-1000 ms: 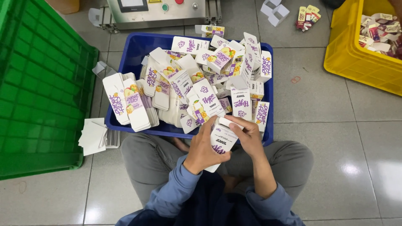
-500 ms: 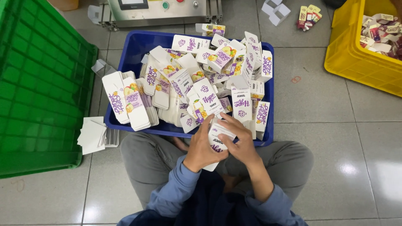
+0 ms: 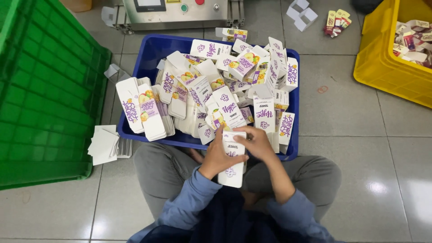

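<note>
Tiled floor (image 3: pixel 351 112); hands (image 3: pixel 238 150) clasping carton (image 3: pixel 232 168)

You hold one white carton (image 3: pixel 232 158) with purple print, an upright, elongated box standing over your lap at the near rim of the blue bin (image 3: pixel 151 53). Your left hand (image 3: pixel 219 155) wraps its left side and front; your right hand (image 3: pixel 256 143) covers its top right corner. Its lower end shows clear below your fingers. Whether the top flap is closed cannot be determined.
</note>
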